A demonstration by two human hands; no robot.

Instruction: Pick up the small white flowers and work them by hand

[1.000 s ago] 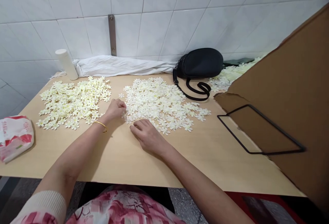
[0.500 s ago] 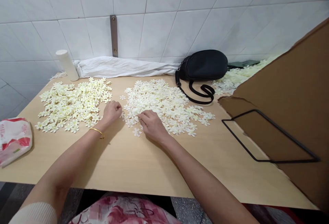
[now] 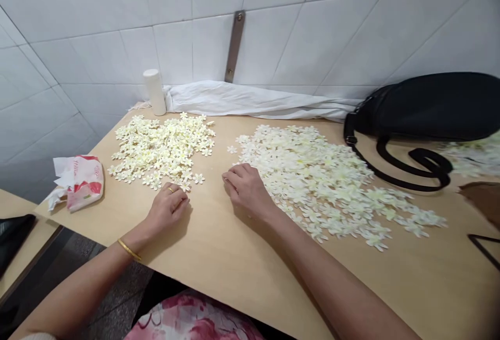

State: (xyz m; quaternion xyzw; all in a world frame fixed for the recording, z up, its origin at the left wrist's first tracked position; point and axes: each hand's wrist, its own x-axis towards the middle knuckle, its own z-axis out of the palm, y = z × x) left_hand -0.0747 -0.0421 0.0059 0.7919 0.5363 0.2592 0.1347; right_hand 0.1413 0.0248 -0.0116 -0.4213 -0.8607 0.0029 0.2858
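Two piles of small flowers lie on the wooden table point(image 3: 219, 230): a yellowish left pile point(image 3: 164, 147) and a whiter, wider right pile point(image 3: 320, 173). Just below the left pile rests my left hand point(image 3: 167, 207), fingers curled together, with a ring and a gold bracelet point(image 3: 128, 250); what its fingertips hold, if anything, is hidden. At the left edge of the right pile is my right hand point(image 3: 250, 189), its fingers bent and pressed together, and I cannot make out anything between them.
A white bottle point(image 3: 155, 92) and a white cloth point(image 3: 242, 99) are along the tiled wall. The black bag point(image 3: 433, 105) with its strap lies at the back right. A red-and-white tissue pack point(image 3: 86, 181) is at the left edge; brown cardboard point(image 3: 482, 199) stands far right.
The view has turned left, so things appear further right. My left hand has moved from the gap between the piles to the left pile's near edge. The right hand has moved slightly off the right pile.
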